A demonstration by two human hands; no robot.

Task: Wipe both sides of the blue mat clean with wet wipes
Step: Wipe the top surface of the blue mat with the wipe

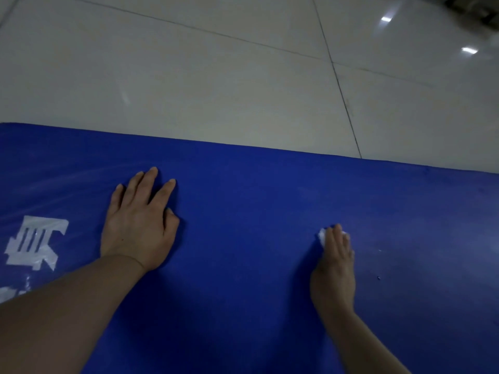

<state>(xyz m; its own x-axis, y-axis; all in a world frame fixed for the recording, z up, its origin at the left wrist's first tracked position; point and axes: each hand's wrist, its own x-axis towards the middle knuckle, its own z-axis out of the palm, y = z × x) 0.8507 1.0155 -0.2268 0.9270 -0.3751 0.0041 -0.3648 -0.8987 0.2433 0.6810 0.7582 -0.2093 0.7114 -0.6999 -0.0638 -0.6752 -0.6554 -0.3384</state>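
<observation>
Blue mat (243,211) flat on floor (216,76), white print (35,242) at left. Left hand (137,225) fingers spread, palm down on mat. Right hand (334,268) fingers together, pressing prob. a wet wipe (322,235).

Open blue mat (243,225) surface is offered between the left hand (137,225) and right hand (334,265). At upper frame, bare tiled floor (216,76) is presented beyond the mat edge.
</observation>
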